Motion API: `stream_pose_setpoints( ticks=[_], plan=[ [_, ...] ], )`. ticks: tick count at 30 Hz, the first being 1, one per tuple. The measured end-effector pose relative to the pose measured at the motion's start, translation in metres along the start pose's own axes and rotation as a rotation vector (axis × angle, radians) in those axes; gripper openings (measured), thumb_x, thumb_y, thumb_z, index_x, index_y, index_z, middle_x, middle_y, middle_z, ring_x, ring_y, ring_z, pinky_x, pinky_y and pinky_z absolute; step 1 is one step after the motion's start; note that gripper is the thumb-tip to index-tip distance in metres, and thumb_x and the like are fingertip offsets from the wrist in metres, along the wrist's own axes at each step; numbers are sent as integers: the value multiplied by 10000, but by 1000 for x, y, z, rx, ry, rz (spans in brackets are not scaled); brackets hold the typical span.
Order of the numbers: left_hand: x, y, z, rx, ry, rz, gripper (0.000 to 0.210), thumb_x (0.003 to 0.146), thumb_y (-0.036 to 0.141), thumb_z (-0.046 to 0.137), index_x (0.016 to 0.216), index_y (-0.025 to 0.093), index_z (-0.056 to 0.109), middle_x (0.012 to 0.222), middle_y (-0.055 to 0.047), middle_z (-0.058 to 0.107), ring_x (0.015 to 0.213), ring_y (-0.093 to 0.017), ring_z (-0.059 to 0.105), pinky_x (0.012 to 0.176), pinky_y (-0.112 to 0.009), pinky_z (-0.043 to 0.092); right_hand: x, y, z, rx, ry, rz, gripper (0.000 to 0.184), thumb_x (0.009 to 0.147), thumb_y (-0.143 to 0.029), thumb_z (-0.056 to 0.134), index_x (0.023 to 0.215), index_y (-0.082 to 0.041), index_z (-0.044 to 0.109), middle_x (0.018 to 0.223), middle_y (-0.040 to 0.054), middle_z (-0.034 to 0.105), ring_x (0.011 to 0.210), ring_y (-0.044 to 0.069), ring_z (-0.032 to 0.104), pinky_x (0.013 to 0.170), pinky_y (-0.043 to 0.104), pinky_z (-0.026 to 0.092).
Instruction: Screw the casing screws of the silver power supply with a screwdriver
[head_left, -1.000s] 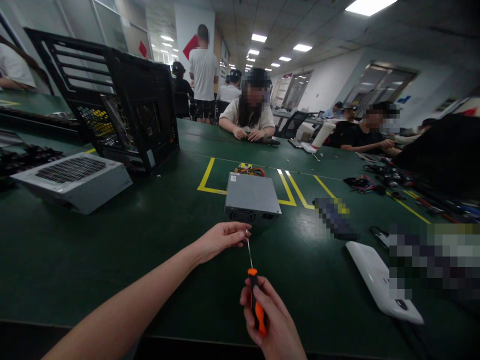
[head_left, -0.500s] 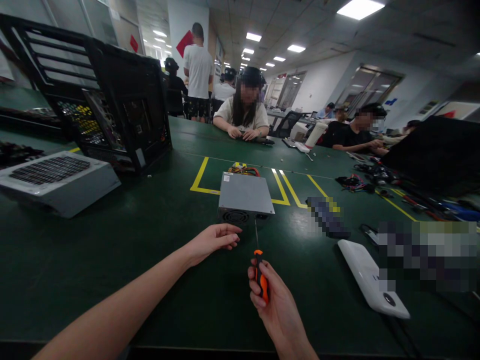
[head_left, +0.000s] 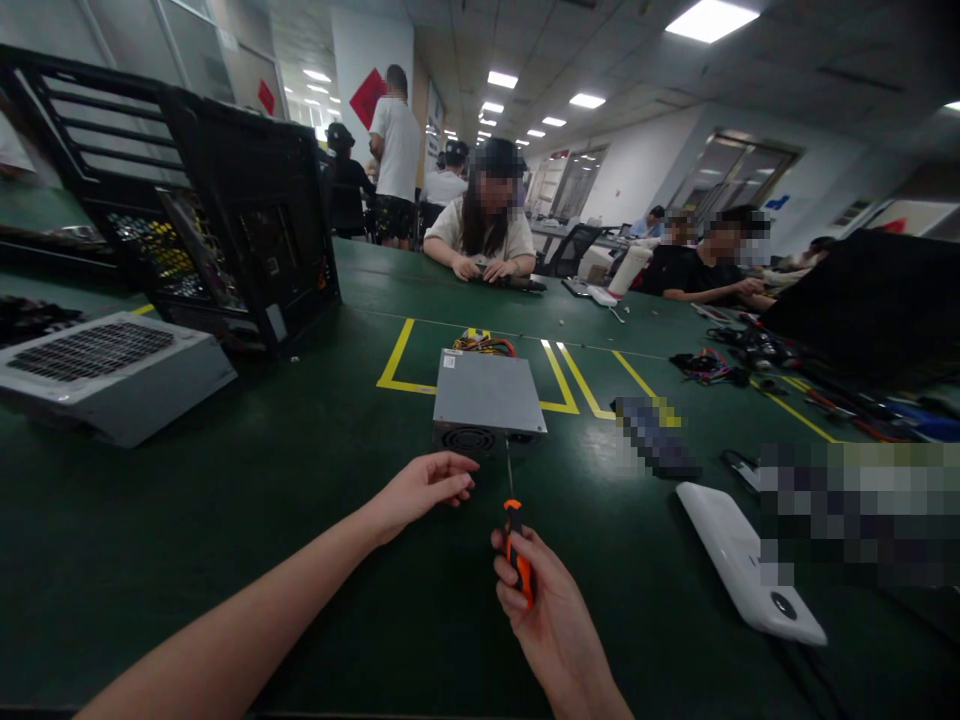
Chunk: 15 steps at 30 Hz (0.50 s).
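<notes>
My right hand (head_left: 551,605) is wrapped round an orange-and-black screwdriver (head_left: 514,518), its thin shaft pointing away from me. The shaft's far end reaches the near face of a grey metal power supply (head_left: 490,392), beside its black socket; whether the tip touches cannot be made out. The power supply lies flat on the green table, its round fan grille facing me and bundled coloured wires at its back. Just short of its near left side hovers my left hand (head_left: 424,490), fingers loosely stretched and nothing visible in them.
A second power supply (head_left: 150,385) and an open black computer case (head_left: 255,240) stand on the left. To the right are a white device (head_left: 750,560), cables (head_left: 709,368) and a dark panel (head_left: 877,285). Across the table (head_left: 315,500) sits a person (head_left: 480,225) handling something dark.
The view has shifted slightly. My right hand has turned a little on the screwdriver, which stays at the power supply's near face. My left hand holds nearly the same pose.
</notes>
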<state>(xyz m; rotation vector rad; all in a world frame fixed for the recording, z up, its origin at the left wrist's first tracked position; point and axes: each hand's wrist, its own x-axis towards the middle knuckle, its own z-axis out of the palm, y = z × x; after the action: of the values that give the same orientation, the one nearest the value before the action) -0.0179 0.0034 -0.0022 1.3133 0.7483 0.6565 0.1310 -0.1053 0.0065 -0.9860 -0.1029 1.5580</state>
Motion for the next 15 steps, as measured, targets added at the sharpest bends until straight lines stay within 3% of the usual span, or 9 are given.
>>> stream_pose_setpoints(
  ticks=[4,7,11,15],
  plan=[
    [-7,4,6,508,211,347,216,816,262,504,1006,196,584,953,-58,561,863,-165,534,783,-316,434,0,-4,1,34,78,59,246,682,-224,682,890,-142,579,755,32,612,573,73,545,447,138,426],
    [-13,7,10,746,288,545,235,832,210,458,1031,216,583,1007,-72,552,953,-186,514,853,-339,415,-1,-7,1,59,76,126,235,772,-246,589,968,-117,583,737,40,601,554,69,542,433,137,427],
    [-15,10,12,927,379,675,295,825,174,448,1091,227,565,1145,-85,533,1109,-223,452,944,-390,363,-1,-8,1,109,39,119,185,793,-237,562,926,-113,596,698,42,587,497,52,493,365,115,353],
    [-12,11,8,1128,427,687,405,831,165,423,1228,228,473,1357,-69,393,1269,-240,305,1038,-442,247,-4,-7,5,186,86,89,48,762,-159,593,788,-119,586,719,45,591,499,42,489,361,100,351]
  ],
)
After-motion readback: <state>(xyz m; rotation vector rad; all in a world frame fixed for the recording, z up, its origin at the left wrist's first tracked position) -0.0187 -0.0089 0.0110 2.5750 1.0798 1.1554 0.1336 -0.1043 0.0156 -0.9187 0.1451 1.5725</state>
